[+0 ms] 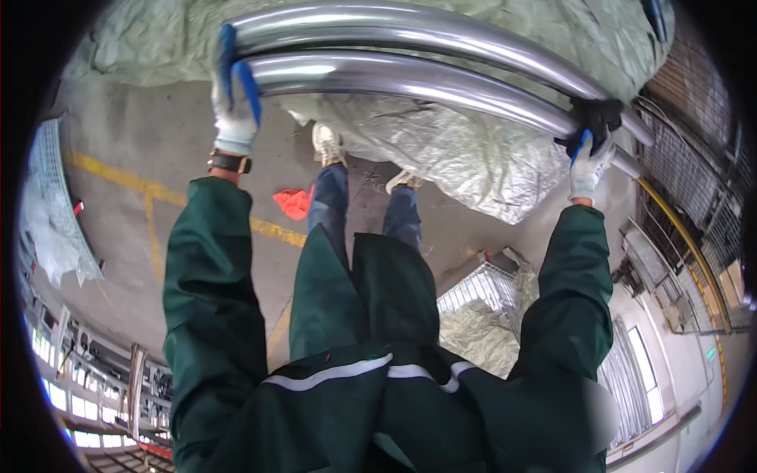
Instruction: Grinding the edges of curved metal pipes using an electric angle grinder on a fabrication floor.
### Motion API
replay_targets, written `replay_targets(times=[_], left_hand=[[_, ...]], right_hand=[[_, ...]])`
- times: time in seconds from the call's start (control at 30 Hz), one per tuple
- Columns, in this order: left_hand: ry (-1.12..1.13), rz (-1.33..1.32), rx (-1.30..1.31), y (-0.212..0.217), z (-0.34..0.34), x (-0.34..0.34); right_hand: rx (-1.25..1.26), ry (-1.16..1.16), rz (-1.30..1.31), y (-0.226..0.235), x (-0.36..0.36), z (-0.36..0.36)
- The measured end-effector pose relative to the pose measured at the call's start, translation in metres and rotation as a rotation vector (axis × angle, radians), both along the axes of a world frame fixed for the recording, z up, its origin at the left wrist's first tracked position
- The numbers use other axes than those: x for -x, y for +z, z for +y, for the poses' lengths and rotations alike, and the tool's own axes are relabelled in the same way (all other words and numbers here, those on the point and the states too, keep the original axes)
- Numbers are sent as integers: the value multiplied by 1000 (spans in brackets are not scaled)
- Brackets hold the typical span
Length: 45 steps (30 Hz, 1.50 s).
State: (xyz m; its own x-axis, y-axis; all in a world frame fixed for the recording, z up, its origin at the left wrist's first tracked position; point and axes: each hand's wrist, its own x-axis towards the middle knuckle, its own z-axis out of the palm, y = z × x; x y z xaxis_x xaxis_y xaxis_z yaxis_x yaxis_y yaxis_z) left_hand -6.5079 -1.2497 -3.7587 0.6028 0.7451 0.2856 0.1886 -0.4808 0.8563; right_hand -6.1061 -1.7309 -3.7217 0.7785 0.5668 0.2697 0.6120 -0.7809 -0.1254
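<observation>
While left grip (234, 113) spreads over pipe ends (270, 73), right grip (590, 167) clasps cloth (596, 118).

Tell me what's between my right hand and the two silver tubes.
A bunched black cloth-like piece lies between your right hand and the silver tubes, near the tubes' right ends; the head view shows it.

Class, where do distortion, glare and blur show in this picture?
Head view: the pipes look bowed, probably by the fisheye, with bright glare streaks; black surrounds the round image; a pale, smooth blur overlaps the right sleeve; lower-left windows look washed out.
</observation>
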Motion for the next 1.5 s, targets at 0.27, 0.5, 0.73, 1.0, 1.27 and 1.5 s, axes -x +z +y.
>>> replay_targets(times=[0.27,0.5,0.73,1.0,1.27,1.5], left_hand=[[52,-11,-38,0,-12,-10],[-4,113,-25,-9,3,-10],[6,203,-76,-4,15,-7],[-26,444,-622,47,-47,-99],[61,728,-820,29,-32,-119],[-32,780,-848,26,39,-71]], right_hand=[[-371,242,351,7,243,265],[-55,523,161,15,283,355],[-104,352,39,1,77,125],[-297,96,373,-18,156,212],[-124,428,108,-26,84,158],[-202,151,-9,-42,-124,-78]])
